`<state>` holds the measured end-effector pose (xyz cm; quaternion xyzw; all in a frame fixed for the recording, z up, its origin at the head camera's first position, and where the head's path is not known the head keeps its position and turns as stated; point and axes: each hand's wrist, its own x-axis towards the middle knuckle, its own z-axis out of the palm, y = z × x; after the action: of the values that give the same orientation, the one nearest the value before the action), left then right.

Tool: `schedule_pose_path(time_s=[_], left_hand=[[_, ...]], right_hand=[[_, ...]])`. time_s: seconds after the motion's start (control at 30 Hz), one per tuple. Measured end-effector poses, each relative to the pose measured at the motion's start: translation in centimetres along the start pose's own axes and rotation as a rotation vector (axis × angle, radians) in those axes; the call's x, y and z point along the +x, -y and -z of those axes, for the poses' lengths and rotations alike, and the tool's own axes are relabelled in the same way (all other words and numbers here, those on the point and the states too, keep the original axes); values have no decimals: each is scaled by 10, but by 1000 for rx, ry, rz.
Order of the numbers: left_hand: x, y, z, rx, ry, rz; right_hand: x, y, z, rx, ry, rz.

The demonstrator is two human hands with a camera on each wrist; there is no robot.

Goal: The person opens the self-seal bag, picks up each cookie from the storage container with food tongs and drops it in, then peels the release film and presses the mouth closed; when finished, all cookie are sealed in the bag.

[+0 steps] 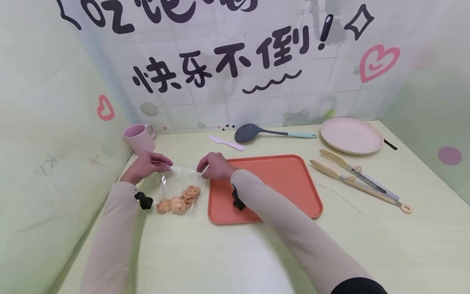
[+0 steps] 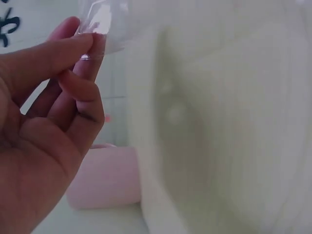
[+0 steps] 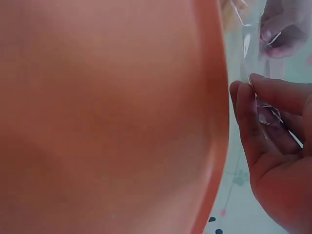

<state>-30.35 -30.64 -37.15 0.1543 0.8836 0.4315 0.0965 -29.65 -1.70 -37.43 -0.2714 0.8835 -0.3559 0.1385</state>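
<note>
The left hand (image 1: 147, 164) pinches the top left corner of a clear plastic bag (image 1: 180, 183), and the right hand (image 1: 214, 165) pinches the top right corner, stretching the bag's mouth between them. Cookies (image 1: 181, 200) lie at the bottom of the bag, which rests on the tabletop (image 1: 220, 253) just beside the left edge of the orange tray (image 1: 286, 179). A pink mug (image 1: 138, 138) stands close behind the left hand, near the wall. Tongs (image 1: 358, 179) lie well apart to the right, with bare tabletop toward the person
</note>
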Motion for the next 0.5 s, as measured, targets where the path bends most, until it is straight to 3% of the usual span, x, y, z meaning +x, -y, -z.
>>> schedule_pose_path(time_s=[0.27,0.5], left_hand=[[19,7,-11,152,-10,76],[17,8,-8,187,33,119]], right_hand=[[9,-1,-5,-175,-28,-41],[5,-10,1,-166,-35,-30]])
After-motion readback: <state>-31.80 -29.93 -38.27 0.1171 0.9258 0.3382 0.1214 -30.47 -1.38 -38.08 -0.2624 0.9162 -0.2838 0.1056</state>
